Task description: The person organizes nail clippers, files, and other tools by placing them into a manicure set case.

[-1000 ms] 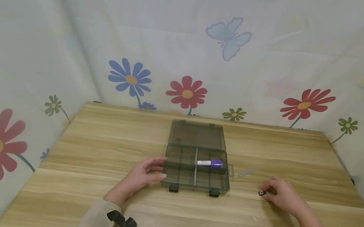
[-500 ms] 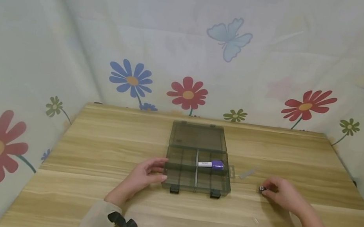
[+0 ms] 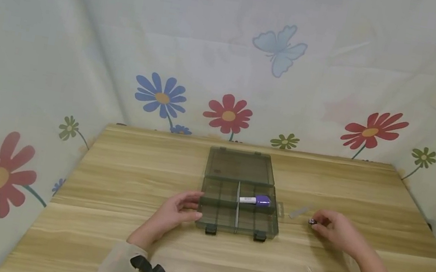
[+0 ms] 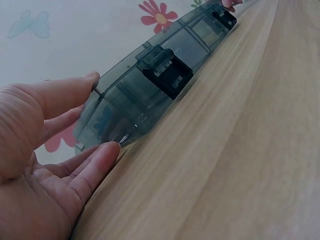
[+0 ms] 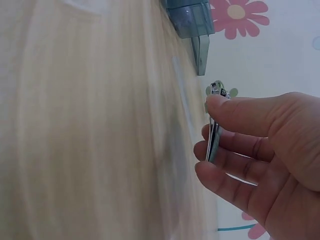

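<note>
A smoky-grey clear plastic compartment box (image 3: 223, 215) lies on the wooden table with its lid (image 3: 241, 166) folded back. In its right-hand part is a short white stick with a purple cap (image 3: 262, 201). My left hand (image 3: 171, 212) touches the box's left side, thumb near the front corner and fingers farther back; they are lightly bent in the left wrist view. Right of the box, my right hand (image 3: 337, 231) pinches a small metal nail clipper (image 5: 215, 132) between thumb and fingers, close over the table.
A thin see-through strip (image 3: 299, 211) lies between the box and my right hand. Two black latches (image 3: 259, 236) stick out at the box's front, and a hanging tab (image 3: 280, 209) at its right. Behind the table (image 3: 146, 153) hangs a flower-print cloth (image 3: 196, 56).
My right hand has come a little left and away from me with the nail clipper, closer to the box. The head view has shifted slightly. My left hand keeps its place at the box.
</note>
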### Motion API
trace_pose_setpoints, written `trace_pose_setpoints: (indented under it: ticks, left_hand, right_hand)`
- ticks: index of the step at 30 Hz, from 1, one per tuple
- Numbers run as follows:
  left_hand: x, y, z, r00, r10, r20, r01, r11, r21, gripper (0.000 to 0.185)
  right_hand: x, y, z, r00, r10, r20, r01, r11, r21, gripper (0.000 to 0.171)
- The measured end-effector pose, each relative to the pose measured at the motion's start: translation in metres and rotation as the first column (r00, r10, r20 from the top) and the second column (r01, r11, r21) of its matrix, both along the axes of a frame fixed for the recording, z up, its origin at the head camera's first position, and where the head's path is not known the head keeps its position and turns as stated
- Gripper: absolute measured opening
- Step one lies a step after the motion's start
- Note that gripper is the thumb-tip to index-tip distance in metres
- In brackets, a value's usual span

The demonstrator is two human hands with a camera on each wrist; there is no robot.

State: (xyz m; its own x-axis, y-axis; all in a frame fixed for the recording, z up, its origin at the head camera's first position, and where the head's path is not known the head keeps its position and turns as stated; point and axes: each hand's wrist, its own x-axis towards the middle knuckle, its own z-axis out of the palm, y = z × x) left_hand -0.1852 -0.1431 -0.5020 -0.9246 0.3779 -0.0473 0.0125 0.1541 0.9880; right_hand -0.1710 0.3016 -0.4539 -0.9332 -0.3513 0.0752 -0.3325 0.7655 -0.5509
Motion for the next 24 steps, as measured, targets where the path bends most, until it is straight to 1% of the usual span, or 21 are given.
trace_pose_setpoints:
  ticks: [7,10,14,18,24]
  left_hand:
    - [0.002,-0.001,0.002,1.000,-0.011,-0.005,0.011,1.000,0.010,0.061]
    - [0.004,0.000,0.003,1.000,-0.019,0.000,0.019,1.000,0.021,0.060]
    - [0.007,0.001,0.003,1.000,-0.019,-0.002,0.019,1.000,0.015,0.061]
    - [0.006,0.000,0.002,1.000,-0.012,-0.007,0.012,1.000,0.002,0.061]
    - [0.005,0.000,0.006,1.000,-0.008,-0.014,0.008,1.000,-0.004,0.061]
  right_hand:
    - [-0.007,-0.006,0.005,0.998,0.035,-0.054,-0.036,0.999,-0.009,0.009]
    - [-0.009,-0.010,0.006,0.997,0.038,-0.072,-0.039,0.999,-0.015,0.010]
    - [-0.010,-0.016,0.006,0.995,0.033,-0.098,-0.035,0.999,-0.010,0.012]
    - [-0.014,-0.022,0.007,0.991,0.041,-0.131,-0.045,0.999,-0.022,0.012]
    - [-0.020,-0.036,0.016,0.983,0.060,-0.176,-0.067,0.997,-0.033,0.012]
